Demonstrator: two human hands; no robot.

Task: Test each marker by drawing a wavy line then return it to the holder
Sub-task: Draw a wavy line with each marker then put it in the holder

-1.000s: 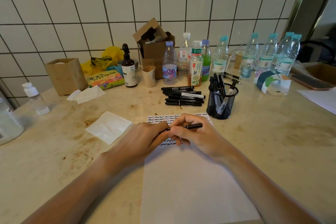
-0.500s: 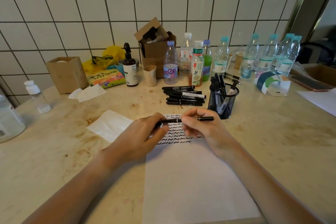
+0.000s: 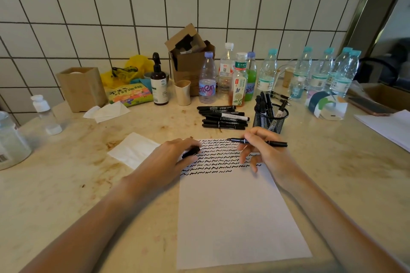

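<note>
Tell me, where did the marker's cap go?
The cap is in the left hand, over the paper's top left corner, left of the marker.

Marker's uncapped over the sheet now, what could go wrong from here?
The right hand holds the uncapped marker just above rows of wavy lines; resting fingers could smear fresh ink. The left hand grips the cap; if dropped it may roll off. Returning the marker could tip the mesh holder.

Uncapped marker (image 3: 257, 141) in right hand (image 3: 264, 153) over wavy-lined paper (image 3: 233, 206) — cap (image 3: 191, 152) in left hand (image 3: 170, 157).
</note>
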